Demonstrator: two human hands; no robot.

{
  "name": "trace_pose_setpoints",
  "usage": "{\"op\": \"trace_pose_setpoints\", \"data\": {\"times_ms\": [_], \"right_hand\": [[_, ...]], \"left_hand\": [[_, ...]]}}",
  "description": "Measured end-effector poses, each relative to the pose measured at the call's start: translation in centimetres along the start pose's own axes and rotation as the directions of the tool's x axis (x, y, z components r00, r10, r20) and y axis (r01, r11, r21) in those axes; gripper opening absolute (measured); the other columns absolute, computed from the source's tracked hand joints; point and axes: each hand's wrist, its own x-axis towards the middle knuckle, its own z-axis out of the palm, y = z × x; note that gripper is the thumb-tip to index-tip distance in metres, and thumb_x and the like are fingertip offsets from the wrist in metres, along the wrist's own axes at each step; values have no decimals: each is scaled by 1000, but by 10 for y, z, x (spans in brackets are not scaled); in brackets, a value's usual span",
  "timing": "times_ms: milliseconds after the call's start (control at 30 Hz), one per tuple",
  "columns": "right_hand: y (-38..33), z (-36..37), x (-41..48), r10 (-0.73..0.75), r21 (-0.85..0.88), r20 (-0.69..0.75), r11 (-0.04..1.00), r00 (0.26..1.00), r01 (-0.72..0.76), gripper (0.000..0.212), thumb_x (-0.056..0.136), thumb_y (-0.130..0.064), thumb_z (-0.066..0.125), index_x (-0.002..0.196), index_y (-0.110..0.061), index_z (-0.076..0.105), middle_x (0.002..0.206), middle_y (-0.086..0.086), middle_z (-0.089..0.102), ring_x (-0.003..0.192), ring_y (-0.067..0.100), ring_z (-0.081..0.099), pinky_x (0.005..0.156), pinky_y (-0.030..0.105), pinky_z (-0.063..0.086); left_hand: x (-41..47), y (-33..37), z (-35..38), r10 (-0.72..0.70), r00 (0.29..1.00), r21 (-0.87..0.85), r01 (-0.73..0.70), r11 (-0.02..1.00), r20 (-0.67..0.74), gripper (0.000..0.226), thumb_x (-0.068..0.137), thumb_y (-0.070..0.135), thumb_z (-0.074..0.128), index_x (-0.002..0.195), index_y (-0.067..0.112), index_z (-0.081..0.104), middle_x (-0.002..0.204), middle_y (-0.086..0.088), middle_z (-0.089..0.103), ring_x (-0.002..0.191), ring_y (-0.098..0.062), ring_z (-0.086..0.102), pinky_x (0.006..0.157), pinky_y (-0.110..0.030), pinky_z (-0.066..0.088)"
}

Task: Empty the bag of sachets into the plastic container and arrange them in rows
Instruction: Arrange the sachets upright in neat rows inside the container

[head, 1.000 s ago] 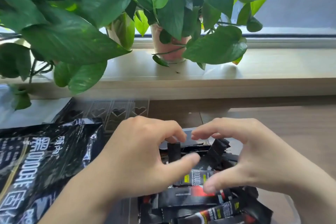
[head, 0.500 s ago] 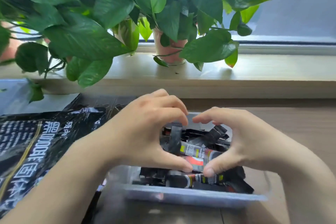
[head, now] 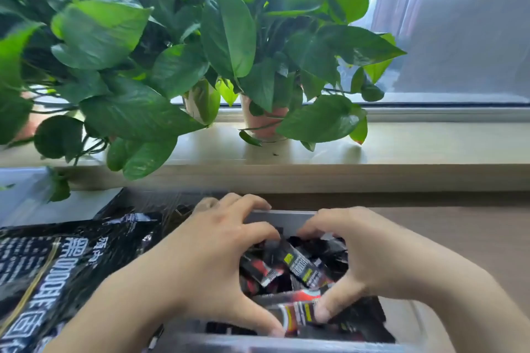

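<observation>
Nearest to us runs the blurred front rim of the clear plastic container [head: 301, 344], and inside it we see a loose heap of black sachets [head: 301, 266] with red and yellow print, lying criss-cross at many angles and not in rows. Both of our hands are down in that heap. The left hand [head: 206, 258] curls over its left side, fingers bent down at the far end and the thumb stretched along the near end, touching a sachet. The right hand [head: 372, 255] mirrors it on the right side, fingers hooked over the far end and the thumb pressed on a sachet near the front. Together they clasp the pile between them, each hand grasping sachets. To the left of the container, touching our left forearm, lies the big black bag [head: 63, 261] with pale lettering, flat and crumpled on the wooden table [head: 464, 238]. The far wall of the container shows pale just beyond our fingertips. Beyond the table we see a light windowsill [head: 415, 149], where a pinkish pot [head: 265, 122] stands under broad green leaves [head: 229, 26] that spread left and hang over the bag. Farthest off, through the window, stand hazy tall buildings [head: 398, 0].
</observation>
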Motion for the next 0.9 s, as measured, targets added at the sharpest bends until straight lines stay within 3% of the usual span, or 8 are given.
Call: {"op": "trace_pose_setpoints", "data": {"times_ms": [133,267,500,600,800,900], "right_hand": [[4,2,-6,-40,38,-23,998,999,41,87,37,-77,84,115,-44,61,108,-29,63,104,-6,60,86,22,51],[6,6,-13,-55,43,-31,997,998,57,87,35,-80,81,113,-47,64,104,-28,63,100,-3,60,81,17,49],[0,12,-14,-106,21,-86,994,991,108,57,53,-68,86,100,-37,75,85,-16,64,77,8,58,63,18,47],[-1,13,-13,-76,34,-92,996,993,79,45,59,-60,87,96,-37,77,80,-11,65,68,4,56,60,16,46],[0,13,-14,-22,80,-81,996,996,29,50,54,-63,87,96,-38,76,76,-11,64,57,-2,52,55,10,41],[0,13,-14,-9,88,-68,996,998,15,55,54,-66,85,100,-39,74,76,-13,62,57,-3,52,54,10,39]], "left_hand": [[-12,0,0,0,1000,-115,-3,993,-29,90,44,98,60,119,49,61,129,26,38,121,9,38,103,-31,39],[-14,-1,3,-23,1000,-247,20,969,-8,91,45,92,70,127,53,56,137,37,28,134,15,27,112,-20,29],[-14,-6,8,-18,999,-164,26,986,51,100,50,93,64,138,45,54,130,38,31,128,14,27,110,-16,27],[-12,-7,9,-30,998,-137,38,990,63,89,56,90,63,130,40,63,130,33,38,126,10,32,111,-24,34],[-11,-10,10,-21,998,-185,31,982,57,54,61,77,70,101,41,72,131,30,41,129,8,33,111,-24,34],[-10,-10,11,-7,999,-199,18,980,52,32,65,60,70,90,39,71,129,32,42,128,9,34,109,-22,35]]}}
